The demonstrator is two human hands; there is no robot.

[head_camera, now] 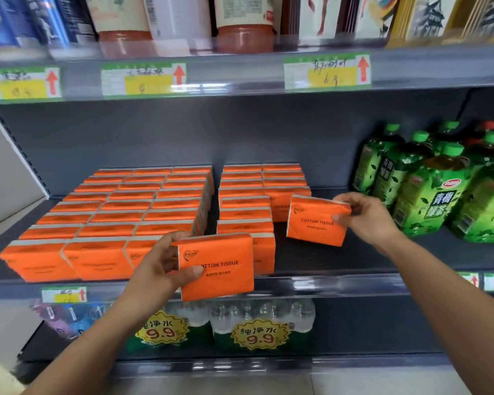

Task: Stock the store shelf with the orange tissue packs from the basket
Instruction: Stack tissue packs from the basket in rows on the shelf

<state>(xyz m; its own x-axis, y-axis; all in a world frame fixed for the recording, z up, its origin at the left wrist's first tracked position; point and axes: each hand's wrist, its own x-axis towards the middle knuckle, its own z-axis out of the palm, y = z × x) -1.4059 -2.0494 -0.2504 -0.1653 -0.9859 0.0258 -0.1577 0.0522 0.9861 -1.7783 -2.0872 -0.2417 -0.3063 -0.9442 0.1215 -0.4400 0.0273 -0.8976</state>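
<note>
Each of my hands holds one orange tissue pack printed "COTTON TISSUE". My left hand (166, 269) grips a pack (220, 266) upright in front of the shelf's front edge. My right hand (362, 218) holds another pack (314, 220) upright just above the dark grey middle shelf (354, 258), at the front of the rightmost tissue row. Rows of several orange packs (126, 212) stand on edge on the shelf's left part, and two further rows (246, 201) fill the middle. The basket is out of view.
Green tea bottles (428, 189) stand on the same shelf, right of my right hand. Bare shelf lies between them and the tissues. Bottled water packs with 9.9 tags (257, 332) fill the shelf below. Bottles and boxes (240, 21) line the shelf above.
</note>
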